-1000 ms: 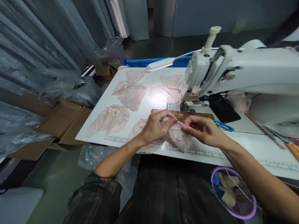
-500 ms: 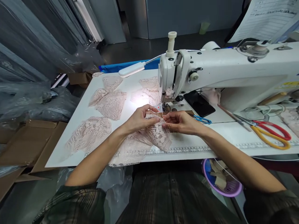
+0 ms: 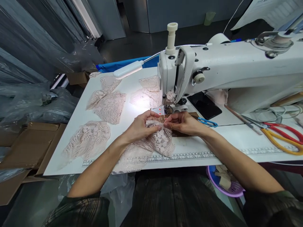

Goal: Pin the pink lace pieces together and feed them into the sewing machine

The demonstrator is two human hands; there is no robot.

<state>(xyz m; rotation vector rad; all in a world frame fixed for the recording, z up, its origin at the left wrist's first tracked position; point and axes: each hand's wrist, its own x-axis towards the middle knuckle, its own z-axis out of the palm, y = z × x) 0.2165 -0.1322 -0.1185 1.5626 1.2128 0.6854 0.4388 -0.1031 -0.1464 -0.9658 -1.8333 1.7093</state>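
My left hand (image 3: 141,126) and my right hand (image 3: 183,123) both pinch the top edge of a pale pink lace piece (image 3: 161,142), fingertips almost touching, just in front of the needle area of a white sewing machine (image 3: 213,72). The lace hangs down over the ruler printed along the white table's (image 3: 78,113) front edge. More lace lies under it toward my lap.
Several other pink lace pieces (image 3: 88,138) lie spread on the table's left and behind the lamp (image 3: 127,70). Blue snips (image 3: 207,122), red and yellow scissors (image 3: 281,135) and a black phone (image 3: 204,105) lie right. A purple basket (image 3: 224,184) hangs below; cardboard boxes (image 3: 26,148) stand left.
My hands have carried the lace piece closer to the machine's needle plate and brought their fingertips together. The view has swung right and steadied, showing more of the machine.
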